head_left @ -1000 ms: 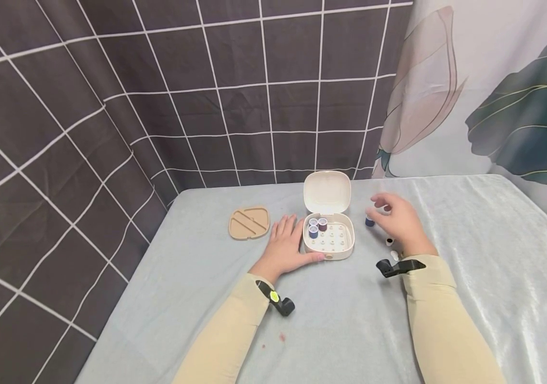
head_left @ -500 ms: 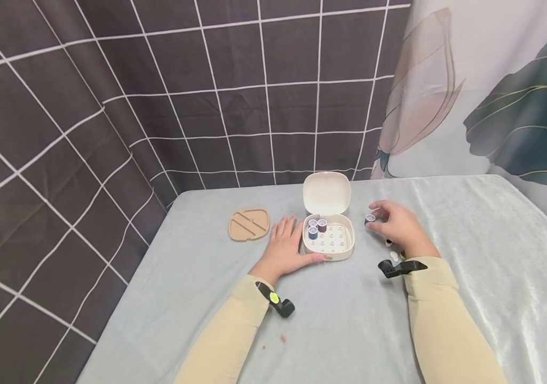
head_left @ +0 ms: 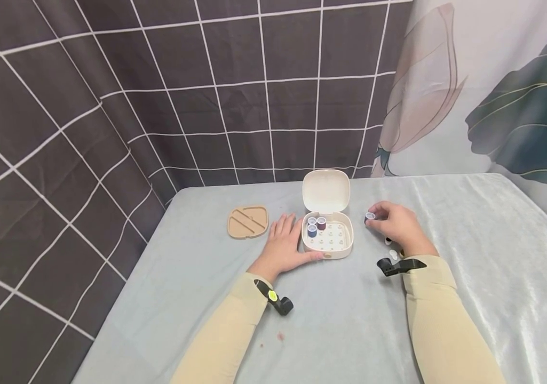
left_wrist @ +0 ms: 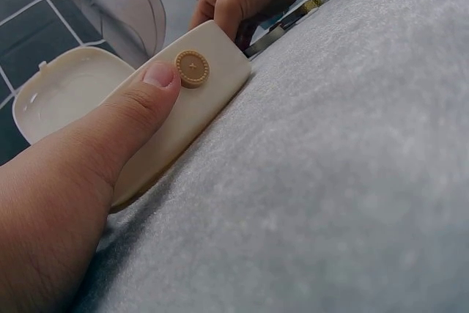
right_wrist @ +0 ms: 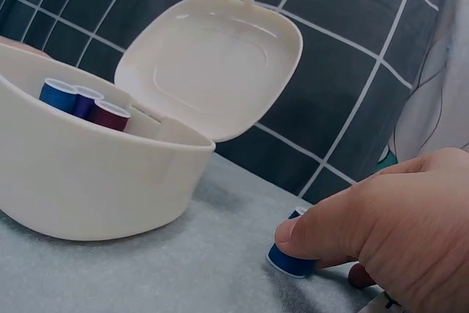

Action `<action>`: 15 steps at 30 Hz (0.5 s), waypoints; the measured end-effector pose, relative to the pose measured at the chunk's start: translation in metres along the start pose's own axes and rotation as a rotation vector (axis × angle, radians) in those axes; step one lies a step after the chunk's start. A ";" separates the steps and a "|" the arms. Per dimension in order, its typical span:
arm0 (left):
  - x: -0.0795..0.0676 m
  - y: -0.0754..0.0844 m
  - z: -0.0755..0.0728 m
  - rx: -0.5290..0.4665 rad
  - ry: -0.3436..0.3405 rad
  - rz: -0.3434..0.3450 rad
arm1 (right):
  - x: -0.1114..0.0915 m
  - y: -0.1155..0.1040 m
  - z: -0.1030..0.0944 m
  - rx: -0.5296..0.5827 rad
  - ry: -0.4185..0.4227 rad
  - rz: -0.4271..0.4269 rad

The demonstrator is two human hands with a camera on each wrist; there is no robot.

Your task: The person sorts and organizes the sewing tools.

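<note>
a blue thread spool (right_wrist: 294, 263) is pinched by its side between the curled thumb and fingers of the right hand (head_left: 400, 226), just right of the cream sewing box (right_wrist: 95, 174); it is held roughly upright, and whether its lower rim touches the grey cloth (left_wrist: 330, 181) cannot be told. the left hand (head_left: 280, 252) is spread, with its fingers laid straight at the box's left wall and its thumb rested on the front wall beside the button-shaped catch (left_wrist: 193, 68). the lid (right_wrist: 212, 64) is raised at the back of the box, and three thread spools (head_left: 321, 224) are grouped in its back left corner. a tan tray (head_left: 247, 221) is placed left of the box. the spool would probably be found light, stiff and hard to break, though its thread might be slid under a careless squeeze; it is best gripped gently at mid-barrel or by both rims. the box, likely light too, could be pushed across the cloth unless braced.
</note>
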State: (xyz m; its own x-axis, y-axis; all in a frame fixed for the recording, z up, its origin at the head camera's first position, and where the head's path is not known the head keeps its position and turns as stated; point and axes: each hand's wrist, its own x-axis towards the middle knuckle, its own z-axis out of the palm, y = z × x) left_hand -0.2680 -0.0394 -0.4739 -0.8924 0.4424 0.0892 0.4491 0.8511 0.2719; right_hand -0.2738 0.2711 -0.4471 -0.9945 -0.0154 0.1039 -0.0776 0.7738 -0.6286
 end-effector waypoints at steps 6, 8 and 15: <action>0.000 0.000 -0.002 0.001 -0.006 -0.006 | 0.000 -0.010 -0.005 0.027 0.024 -0.046; 0.000 0.000 -0.001 0.001 -0.001 -0.003 | 0.000 -0.015 -0.006 0.031 0.039 -0.069; 0.000 -0.001 0.001 0.007 0.002 -0.002 | -0.001 -0.034 -0.010 0.031 0.067 -0.143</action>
State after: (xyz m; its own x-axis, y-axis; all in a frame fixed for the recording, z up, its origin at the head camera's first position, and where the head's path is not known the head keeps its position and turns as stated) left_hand -0.2686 -0.0395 -0.4747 -0.8934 0.4400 0.0901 0.4474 0.8541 0.2654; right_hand -0.2693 0.2516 -0.4181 -0.9663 -0.0806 0.2446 -0.2211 0.7469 -0.6271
